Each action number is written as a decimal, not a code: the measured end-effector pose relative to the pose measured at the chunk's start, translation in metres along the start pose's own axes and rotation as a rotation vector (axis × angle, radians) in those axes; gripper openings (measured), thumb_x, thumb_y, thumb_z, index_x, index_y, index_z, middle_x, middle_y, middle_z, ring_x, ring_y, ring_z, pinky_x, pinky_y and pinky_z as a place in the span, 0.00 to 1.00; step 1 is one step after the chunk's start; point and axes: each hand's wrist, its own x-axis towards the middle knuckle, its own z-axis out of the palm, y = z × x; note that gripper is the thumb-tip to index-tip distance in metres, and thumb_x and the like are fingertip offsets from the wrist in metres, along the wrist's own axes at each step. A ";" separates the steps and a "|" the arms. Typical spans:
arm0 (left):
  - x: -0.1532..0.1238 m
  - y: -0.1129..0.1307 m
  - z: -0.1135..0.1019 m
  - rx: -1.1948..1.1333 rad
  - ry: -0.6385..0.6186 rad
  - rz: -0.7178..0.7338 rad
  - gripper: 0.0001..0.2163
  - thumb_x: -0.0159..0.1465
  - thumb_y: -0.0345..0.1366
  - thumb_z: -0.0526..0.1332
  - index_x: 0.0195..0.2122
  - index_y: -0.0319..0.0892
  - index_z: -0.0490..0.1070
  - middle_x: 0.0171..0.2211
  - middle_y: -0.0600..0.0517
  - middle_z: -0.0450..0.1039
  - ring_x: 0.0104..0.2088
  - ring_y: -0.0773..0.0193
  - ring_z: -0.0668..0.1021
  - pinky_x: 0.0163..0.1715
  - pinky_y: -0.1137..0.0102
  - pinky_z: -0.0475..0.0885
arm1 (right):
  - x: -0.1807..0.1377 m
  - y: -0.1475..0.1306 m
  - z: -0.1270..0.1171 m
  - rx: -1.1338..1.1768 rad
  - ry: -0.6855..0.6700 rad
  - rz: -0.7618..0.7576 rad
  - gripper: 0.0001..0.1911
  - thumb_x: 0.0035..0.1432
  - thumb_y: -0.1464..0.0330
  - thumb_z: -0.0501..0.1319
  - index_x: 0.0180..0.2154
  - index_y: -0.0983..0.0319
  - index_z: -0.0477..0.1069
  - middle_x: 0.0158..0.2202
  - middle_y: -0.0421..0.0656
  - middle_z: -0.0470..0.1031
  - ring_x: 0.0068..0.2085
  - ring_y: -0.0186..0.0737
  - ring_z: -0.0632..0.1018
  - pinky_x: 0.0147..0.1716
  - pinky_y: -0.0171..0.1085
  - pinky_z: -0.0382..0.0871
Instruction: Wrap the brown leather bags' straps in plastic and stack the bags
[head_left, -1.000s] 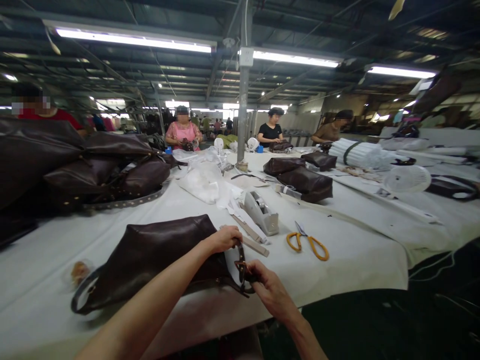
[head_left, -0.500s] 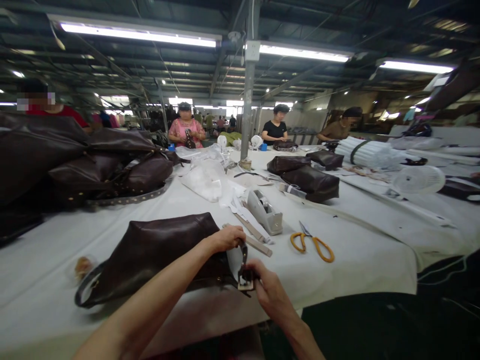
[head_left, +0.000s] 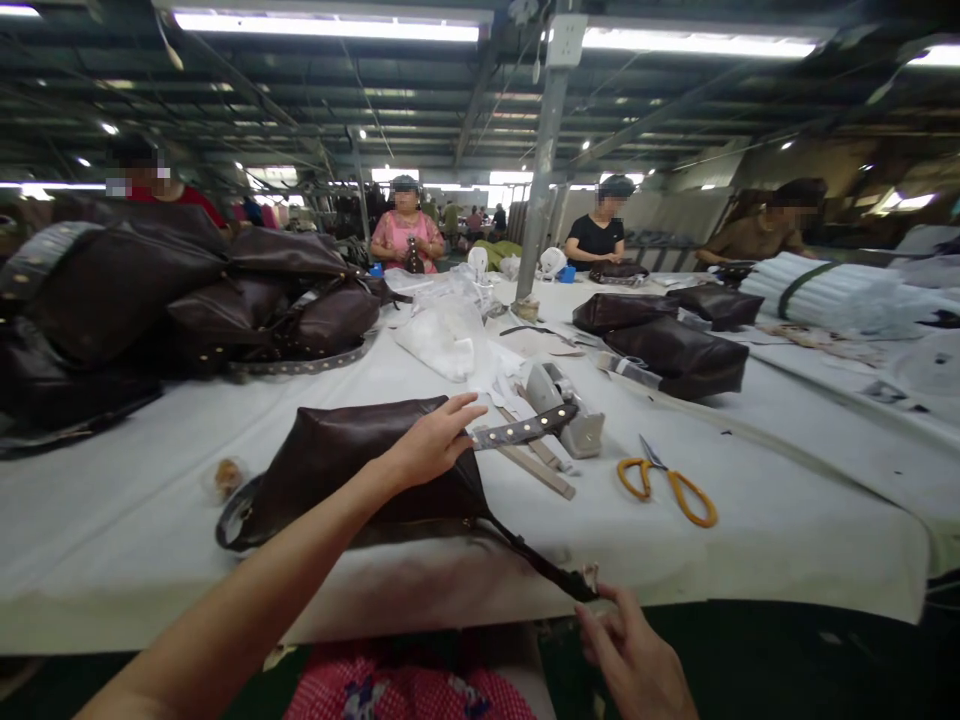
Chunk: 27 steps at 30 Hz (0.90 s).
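Note:
A dark brown leather bag (head_left: 382,470) lies on its side on the white-covered table. My left hand (head_left: 431,440) is over its right end, fingers stretched out and apart. From beside those fingers a studded strap (head_left: 525,428) sticks out to the right, towards the tape dispenser. A second, narrower strap (head_left: 536,555) runs from the bag's lower right corner to a metal buckle (head_left: 591,576). My right hand (head_left: 630,645) has thumb and forefinger at this buckle end, by the table's front edge; the fingertips partly hide the grip.
Orange-handled scissors (head_left: 667,485) lie open at the right. A grey tape dispenser (head_left: 581,425) stands behind the studded strap. Brown bags (head_left: 187,290) are piled at the left, others (head_left: 675,355) lie at the back right. Co-workers (head_left: 405,235) sit across the table.
The strap ends, together at the buckle before, are now apart. My right hand has moved down and right with the buckle end. My left hand has opened its fingers. The view has shifted.

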 end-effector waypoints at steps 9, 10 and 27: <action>-0.164 0.006 -0.030 0.317 0.236 -0.200 0.12 0.67 0.31 0.51 0.45 0.41 0.73 0.41 0.46 0.75 0.41 0.61 0.78 0.41 0.68 0.74 | 0.001 -0.063 0.026 -0.340 0.154 -0.555 0.10 0.62 0.64 0.54 0.42 0.54 0.73 0.46 0.48 0.76 0.45 0.48 0.77 0.47 0.44 0.69; -0.174 0.004 -0.026 0.426 0.293 -0.205 0.13 0.66 0.31 0.52 0.48 0.41 0.72 0.45 0.43 0.75 0.45 0.58 0.77 0.45 0.63 0.73 | 0.008 -0.071 0.035 -0.403 0.199 -0.587 0.10 0.62 0.66 0.55 0.43 0.54 0.73 0.49 0.49 0.75 0.48 0.50 0.75 0.49 0.46 0.67; -0.100 -0.082 0.024 0.687 0.105 -0.144 0.33 0.60 0.21 0.55 0.63 0.57 0.55 0.69 0.48 0.45 0.68 0.49 0.50 0.62 0.43 0.44 | 0.109 -0.138 0.072 -0.925 0.168 -0.540 0.13 0.63 0.76 0.49 0.32 0.58 0.69 0.29 0.43 0.76 0.28 0.40 0.78 0.22 0.36 0.55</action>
